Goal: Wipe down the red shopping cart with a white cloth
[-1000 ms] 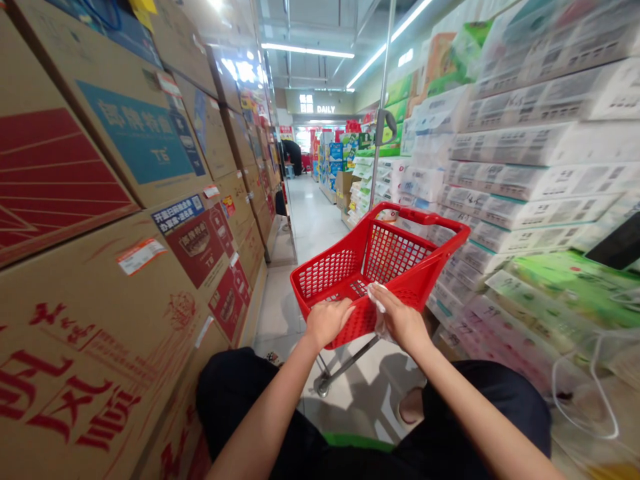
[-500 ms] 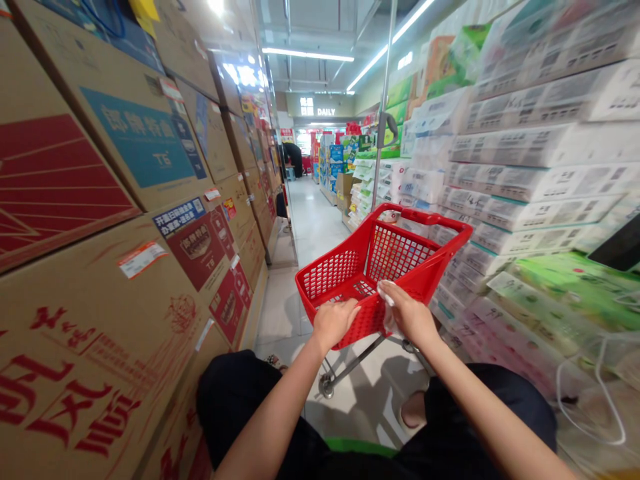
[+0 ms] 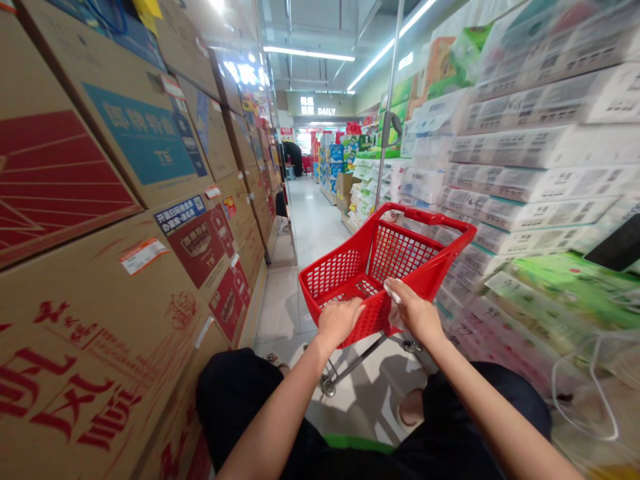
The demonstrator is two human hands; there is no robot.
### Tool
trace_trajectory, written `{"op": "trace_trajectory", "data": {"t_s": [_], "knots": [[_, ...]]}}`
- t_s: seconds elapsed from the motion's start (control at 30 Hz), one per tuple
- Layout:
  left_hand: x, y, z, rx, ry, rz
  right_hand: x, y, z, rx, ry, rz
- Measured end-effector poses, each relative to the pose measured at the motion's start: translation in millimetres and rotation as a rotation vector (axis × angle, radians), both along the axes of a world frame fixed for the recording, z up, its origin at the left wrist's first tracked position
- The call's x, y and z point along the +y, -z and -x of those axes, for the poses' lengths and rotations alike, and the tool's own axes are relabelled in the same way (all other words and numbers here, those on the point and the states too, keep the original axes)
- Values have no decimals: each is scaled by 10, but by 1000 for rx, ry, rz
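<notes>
In front of my knees stands a red plastic shopping cart with lattice walls and metal legs on casters. My left hand is closed over the cart's near rim, its fingers wrapped inside. My right hand pinches a white cloth or tissue against the same rim, further right. Part of the white piece hangs down the outside of the cart wall. The cart's basket shows its bare lattice floor, and its handle points away to the right.
Stacked cardboard cartons rise close on my left. White packs of paper goods are piled high on the right, with green packs lower down. A glass door with a grey handle stands beyond the cart. A person in dark clothes bends over far down the aisle.
My right hand and the white cloth or tissue have slid slightly right along the rim. The cart and my left hand have shifted a little to the right too.
</notes>
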State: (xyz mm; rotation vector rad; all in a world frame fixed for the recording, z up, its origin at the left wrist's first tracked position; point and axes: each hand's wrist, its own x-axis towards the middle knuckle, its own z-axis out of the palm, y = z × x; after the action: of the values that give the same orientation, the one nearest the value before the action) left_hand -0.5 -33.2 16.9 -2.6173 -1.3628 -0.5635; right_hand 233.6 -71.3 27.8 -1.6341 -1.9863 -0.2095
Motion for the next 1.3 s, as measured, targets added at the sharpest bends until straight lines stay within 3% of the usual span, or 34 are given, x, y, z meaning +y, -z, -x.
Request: {"op": "trace_trajectory", "data": {"t_s": [0.1, 0.2, 0.37, 0.47, 0.6, 0.7, 0.77, 0.83, 0.97, 1.03, 1.3], "knots": [[10, 17, -50, -10, 3, 0, -106, 85, 231, -17, -139, 20], [-2, 20, -45, -20, 17, 2, -178, 86, 243, -36, -207, 31], [0, 42, 137, -149, 139, -25, -99, -18, -196, -62, -51, 33], [35, 104, 232, -150, 157, -55, -38, -19, -286, -53, 13, 2], [63, 175, 212, -133, 58, -73, -88, 57, 36, -7, -41, -8], [66, 179, 171, -115, 48, -83, -194, 88, 315, -12, -155, 36], [66, 170, 158, -108, 44, -83, -231, 75, 354, -37, -207, 57], [65, 164, 149, -111, 37, -80, -208, 44, 247, -67, -204, 64], [59, 177, 90, -134, 20, -71, -46, -4, -99, -64, -63, 42], [59, 192, 38, -149, 12, -66, 2, 2, -140, -40, -13, 26], [93, 218, -89, -142, 8, -41, -229, 49, 367, -60, -228, 75]]}}
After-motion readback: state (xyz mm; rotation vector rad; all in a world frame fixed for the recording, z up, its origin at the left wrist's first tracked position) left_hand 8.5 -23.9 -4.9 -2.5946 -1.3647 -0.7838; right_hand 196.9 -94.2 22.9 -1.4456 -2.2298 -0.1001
